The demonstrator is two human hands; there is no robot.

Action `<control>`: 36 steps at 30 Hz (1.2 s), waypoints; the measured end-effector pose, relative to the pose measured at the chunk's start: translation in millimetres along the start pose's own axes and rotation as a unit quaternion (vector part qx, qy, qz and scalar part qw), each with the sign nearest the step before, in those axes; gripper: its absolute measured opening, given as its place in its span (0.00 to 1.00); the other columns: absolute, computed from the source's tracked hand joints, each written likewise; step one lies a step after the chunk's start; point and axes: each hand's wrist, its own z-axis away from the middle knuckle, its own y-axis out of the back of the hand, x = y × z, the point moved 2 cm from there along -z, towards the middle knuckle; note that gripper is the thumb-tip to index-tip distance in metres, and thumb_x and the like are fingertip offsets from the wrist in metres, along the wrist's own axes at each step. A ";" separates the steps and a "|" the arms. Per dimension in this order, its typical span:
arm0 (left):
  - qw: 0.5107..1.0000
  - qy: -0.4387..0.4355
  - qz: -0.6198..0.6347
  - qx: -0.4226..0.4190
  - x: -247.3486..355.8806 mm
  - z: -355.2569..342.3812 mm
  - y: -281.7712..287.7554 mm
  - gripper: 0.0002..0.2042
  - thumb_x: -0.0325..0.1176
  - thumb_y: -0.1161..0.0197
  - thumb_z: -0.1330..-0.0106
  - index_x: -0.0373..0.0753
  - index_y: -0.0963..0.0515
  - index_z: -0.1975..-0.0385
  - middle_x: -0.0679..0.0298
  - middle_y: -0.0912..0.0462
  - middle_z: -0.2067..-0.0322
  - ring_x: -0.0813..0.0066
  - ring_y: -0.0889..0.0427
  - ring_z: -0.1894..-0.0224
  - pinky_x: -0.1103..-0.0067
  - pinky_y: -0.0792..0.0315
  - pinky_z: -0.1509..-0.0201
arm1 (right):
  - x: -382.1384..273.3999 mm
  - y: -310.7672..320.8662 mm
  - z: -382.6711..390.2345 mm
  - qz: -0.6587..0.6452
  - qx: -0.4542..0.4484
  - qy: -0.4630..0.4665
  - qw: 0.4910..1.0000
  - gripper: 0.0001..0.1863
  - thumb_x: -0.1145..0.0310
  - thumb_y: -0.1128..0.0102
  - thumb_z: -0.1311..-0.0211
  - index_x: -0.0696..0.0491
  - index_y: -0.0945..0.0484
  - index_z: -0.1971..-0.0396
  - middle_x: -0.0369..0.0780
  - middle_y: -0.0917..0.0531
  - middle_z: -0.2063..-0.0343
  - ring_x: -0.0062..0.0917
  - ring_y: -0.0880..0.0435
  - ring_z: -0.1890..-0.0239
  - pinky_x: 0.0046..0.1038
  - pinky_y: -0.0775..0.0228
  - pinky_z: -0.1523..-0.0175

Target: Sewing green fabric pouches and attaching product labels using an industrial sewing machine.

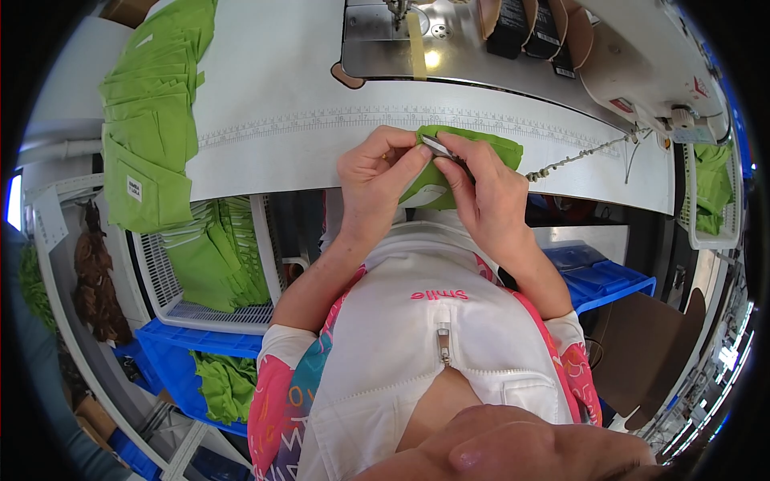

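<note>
My left hand [377,172] and my right hand [481,184] meet over a small green fabric piece [489,148] at the near edge of the white sewing table [281,136]. The right hand grips small metal snips [439,147] whose tips point left toward my left fingertips. The left hand pinches the edge of the green fabric beside the snips. A white label patch [425,195] on the fabric shows below my hands.
A stack of green fabric pieces [152,112] drapes over the table's left end. More green pieces fill a white basket [212,256] and a blue crate [200,361] below. The sewing machine [642,56] stands at the far right, and a white bin [710,192] with green pieces hangs at the right.
</note>
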 end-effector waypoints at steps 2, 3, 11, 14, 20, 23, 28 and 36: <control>1.000 0.001 -0.010 -0.006 1.2 -0.5 0.2 0.03 0.18 0.40 0.42 0.30 0.22 0.69 0.68 0.22 0.71 0.88 0.28 0.70 0.89 0.35 0.64 | 5.3 0.3 -4.5 -0.025 0.023 0.013 0.999 0.12 0.71 0.40 0.43 0.53 0.26 0.58 0.42 0.20 0.73 0.31 0.22 0.80 0.24 0.31 0.75; 1.000 0.018 -0.007 -0.003 2.5 -0.5 0.5 0.04 0.18 0.40 0.42 0.30 0.22 0.69 0.67 0.22 0.71 0.87 0.28 0.69 0.89 0.35 0.64 | 11.7 2.1 -7.3 -0.080 0.001 -0.045 0.996 0.11 0.71 0.42 0.41 0.54 0.26 0.58 0.42 0.21 0.75 0.29 0.23 0.81 0.23 0.32 0.74; 0.999 0.034 0.027 -0.014 3.8 -0.5 -1.8 0.05 0.18 0.40 0.42 0.30 0.22 0.67 0.66 0.20 0.71 0.87 0.25 0.68 0.89 0.33 0.63 | 2.8 9.8 -23.6 -0.050 -0.056 0.047 0.996 0.15 0.73 0.34 0.55 0.55 0.25 0.65 0.36 0.23 0.82 0.21 0.22 0.82 0.22 0.32 0.76; 1.000 0.015 -0.007 -0.013 4.4 0.0 0.2 0.05 0.18 0.41 0.42 0.29 0.22 0.67 0.66 0.20 0.71 0.86 0.25 0.69 0.89 0.33 0.62 | 2.3 14.3 -31.4 0.015 -0.069 0.108 0.992 0.16 0.76 0.34 0.62 0.53 0.25 0.68 0.35 0.22 0.83 0.24 0.21 0.82 0.24 0.32 0.77; 0.999 0.036 -0.010 -0.029 5.4 0.6 5.2 0.06 0.17 0.40 0.43 0.30 0.22 0.66 0.66 0.21 0.71 0.86 0.26 0.69 0.88 0.32 0.62 | 14.2 38.6 -47.0 -0.157 -0.076 -0.117 0.978 0.07 0.76 0.37 0.52 0.59 0.24 0.71 0.37 0.23 0.83 0.19 0.32 0.84 0.19 0.35 0.76; 0.999 0.039 -0.022 -0.030 5.5 0.6 2.9 0.06 0.16 0.40 0.43 0.29 0.23 0.66 0.66 0.21 0.70 0.85 0.26 0.68 0.87 0.32 0.62 | 21.7 23.6 -33.0 -0.136 -0.187 -0.091 0.969 0.10 0.77 0.37 0.53 0.58 0.25 0.68 0.38 0.22 0.80 0.21 0.28 0.82 0.19 0.34 0.73; 0.966 -0.177 -0.176 -0.060 5.4 2.8 5.7 0.10 0.14 0.37 0.49 0.33 0.24 0.68 0.64 0.22 0.70 0.77 0.24 0.67 0.80 0.28 0.59 | 26.9 23.7 -8.9 -0.154 -0.135 -0.010 0.979 0.14 0.75 0.37 0.53 0.55 0.25 0.63 0.39 0.21 0.77 0.24 0.23 0.79 0.21 0.31 0.72; 0.775 -0.436 -0.437 -0.135 14.9 9.2 7.9 0.13 0.19 0.31 0.56 0.42 0.23 0.71 0.65 0.22 0.72 0.73 0.23 0.72 0.65 0.27 0.51 | 6.9 53.5 2.0 -0.158 -0.146 -0.086 0.973 0.19 0.71 0.36 0.47 0.53 0.27 0.54 0.41 0.19 0.70 0.28 0.18 0.75 0.25 0.28 0.70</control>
